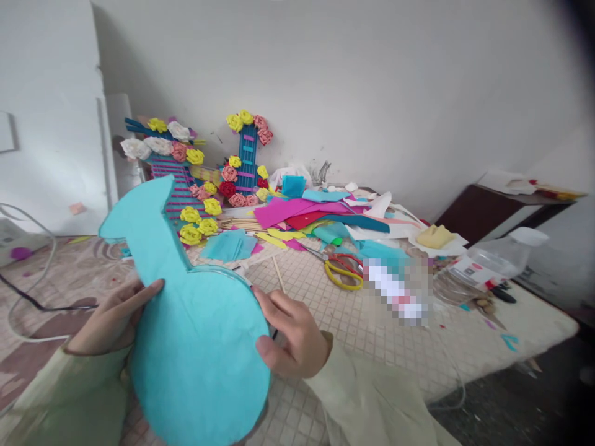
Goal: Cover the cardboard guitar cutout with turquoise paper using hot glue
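A flat turquoise paper-covered cutout (199, 353), with a round body, a neck and a flared, angled top, is held up in front of me. My left hand (114, 316) grips its left edge where neck meets body, thumb on the front face and the other fingers mostly hidden behind. My right hand (295, 331) pinches the right edge of the round body, thumb in front. Behind the top right curve of the body, part of a small whitish object (242, 271) shows; I cannot make out what it is.
Scissors (344, 272) with red and yellow handles lie right of the cutout. Crepe paper strips (288, 212) and thin wooden sticks (242, 223) are heaped behind. Flower-decorated stick structures (248, 158) lean at the wall. A clear plastic bottle (483, 269) lies rightward; cables (51, 306) run left.
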A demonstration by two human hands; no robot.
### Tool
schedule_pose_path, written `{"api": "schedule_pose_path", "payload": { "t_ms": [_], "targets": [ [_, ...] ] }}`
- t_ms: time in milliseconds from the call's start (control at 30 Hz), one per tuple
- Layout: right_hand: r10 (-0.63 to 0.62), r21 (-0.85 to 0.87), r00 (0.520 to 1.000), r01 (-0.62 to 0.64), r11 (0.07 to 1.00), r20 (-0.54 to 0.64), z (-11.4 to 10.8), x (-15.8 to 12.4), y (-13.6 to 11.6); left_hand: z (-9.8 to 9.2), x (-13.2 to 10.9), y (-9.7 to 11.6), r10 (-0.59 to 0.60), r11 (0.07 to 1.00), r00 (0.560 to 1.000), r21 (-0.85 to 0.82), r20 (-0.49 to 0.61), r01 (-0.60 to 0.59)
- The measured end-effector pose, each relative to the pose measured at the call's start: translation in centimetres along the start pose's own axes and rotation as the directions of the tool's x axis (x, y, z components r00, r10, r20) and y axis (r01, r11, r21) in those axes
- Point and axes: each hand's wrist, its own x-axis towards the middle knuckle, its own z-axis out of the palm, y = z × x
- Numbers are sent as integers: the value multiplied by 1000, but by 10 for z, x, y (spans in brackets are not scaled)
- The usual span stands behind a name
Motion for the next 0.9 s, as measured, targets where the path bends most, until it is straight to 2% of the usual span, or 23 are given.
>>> {"api": "schedule_pose_path", "payload": {
  "t_ms": [67, 167, 333, 467, 600, 767, 900],
  "targets": [
    [66, 162, 998, -63, 985, -15, -1, 1, -2, -2, 2, -2, -17, 1000, 1000, 11, 15, 17],
    [174, 385, 984, -149, 911, -32, 0, 1, -6, -6, 5, -3, -41, 999, 999, 0, 36, 41],
    [219, 527, 976, -181, 830, -11, 1, 1, -6, -9, 7, -4, -79, 997, 994, -10, 77, 80],
    [234, 517, 970, -235, 823, 68, 2, 3, -6, -11, 5, -5, -88, 996, 989, -7, 120, 90],
    [205, 481, 975, -219, 849, 82, 3, 4, -6, -13, 5, -6, -59, 998, 983, -3, 174, 61],
    [123, 404, 991, -137, 905, 61, 2, 5, -6, -15, 6, -8, -42, 999, 973, -5, 227, 45],
    [-27, 327, 999, 10, 945, 46, 0, 5, -5, -13, 4, -8, -46, 999, 972, 0, 232, 47]
  ]
}}
